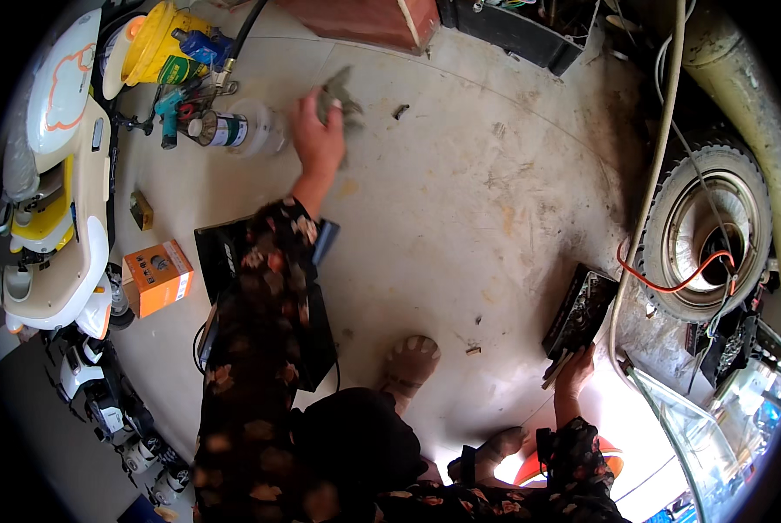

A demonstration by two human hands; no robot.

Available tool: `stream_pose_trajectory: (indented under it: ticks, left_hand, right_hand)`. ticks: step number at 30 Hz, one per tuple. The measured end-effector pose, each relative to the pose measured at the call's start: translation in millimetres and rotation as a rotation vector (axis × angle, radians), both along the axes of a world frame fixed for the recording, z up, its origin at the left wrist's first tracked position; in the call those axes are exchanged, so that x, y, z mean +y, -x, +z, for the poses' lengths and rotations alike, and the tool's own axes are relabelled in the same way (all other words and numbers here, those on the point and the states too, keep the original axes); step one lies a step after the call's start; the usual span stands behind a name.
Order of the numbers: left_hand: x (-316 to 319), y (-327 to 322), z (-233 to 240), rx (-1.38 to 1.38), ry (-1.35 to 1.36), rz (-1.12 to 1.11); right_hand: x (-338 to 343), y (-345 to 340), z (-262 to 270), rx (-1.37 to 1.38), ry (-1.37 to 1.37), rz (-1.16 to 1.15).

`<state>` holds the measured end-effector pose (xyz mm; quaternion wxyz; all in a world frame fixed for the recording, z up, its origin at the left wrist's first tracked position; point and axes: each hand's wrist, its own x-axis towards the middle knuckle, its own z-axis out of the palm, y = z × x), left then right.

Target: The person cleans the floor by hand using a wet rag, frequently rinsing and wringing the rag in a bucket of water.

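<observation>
My left hand (318, 134), blurred, is stretched out over the far floor with a grey-green rag (339, 98) in its fingers. Just left of it, a clear plastic bottle (227, 129) with a label lies on its side. Low on the right, my right hand (575, 374) grips the near end of an open black box (581, 310) full of small metal parts. Thin pale strips (556, 369) show beside its fingers; whether they belong to the box I cannot tell. Under my left forearm stands a black case (321, 327), partly hidden by the sleeve.
An orange carton (158, 278) and a small box (141, 210) stand left, near a cream scooter (92, 261). A yellow bucket (151, 49) and a teal power tool (169, 114) are behind. A tyred wheel (665, 261), hose (648, 170) and glass panel (684, 418) line the right.
</observation>
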<state>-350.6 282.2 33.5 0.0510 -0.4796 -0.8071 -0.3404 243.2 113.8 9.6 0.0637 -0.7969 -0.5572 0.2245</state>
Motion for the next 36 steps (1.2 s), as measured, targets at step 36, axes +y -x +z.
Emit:
stream_pose_trajectory:
  ticks: [36]
  left_hand:
    - [173.3, -70.0, -78.0, 0.368, 0.454, -0.258]
  right_hand:
    - [4.7, 4.7, 4.1, 0.031, 0.058, 0.0]
